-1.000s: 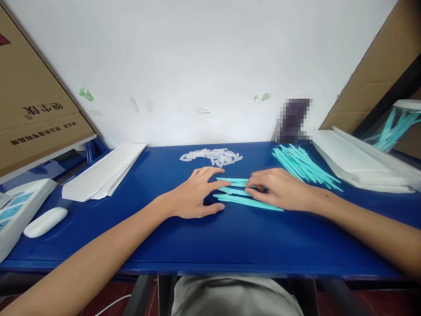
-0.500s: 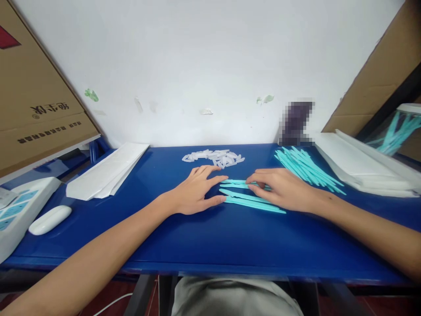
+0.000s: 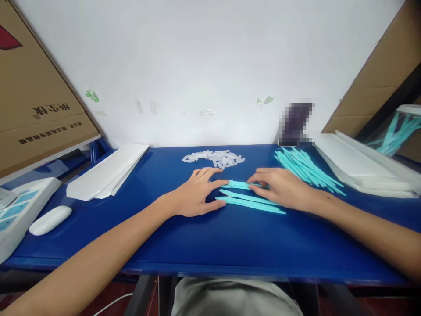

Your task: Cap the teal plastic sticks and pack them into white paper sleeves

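Note:
Several slim turquoise sticks that look like eyebrow razors point(image 3: 250, 201) lie side by side across the blue table in front of me. My left hand point(image 3: 198, 193) rests palm down at their left ends, fingers apart, with the index fingertip at the far pair and the thumb at the near ones. My right hand point(image 3: 274, 186) is over their right part, its thumb and fingers closed on the far pair; the right ends of that pair are hidden beneath it. Beyond my hands sits a small heap of translucent white pieces point(image 3: 223, 158), perhaps blade covers.
A loose pile of turquoise razors point(image 3: 305, 169) lies back right, beside stacked white sheets point(image 3: 365, 166). More white sheets point(image 3: 108, 171) are at left, near a white rounded case point(image 3: 50, 220) and a power strip point(image 3: 26, 206). A clear container point(image 3: 397, 131) holds more razors. A wall closes off the back.
The far pair of razors has been drawn closer together. One near razor has slid slightly left under my left thumb. Both hands have shifted only a little.

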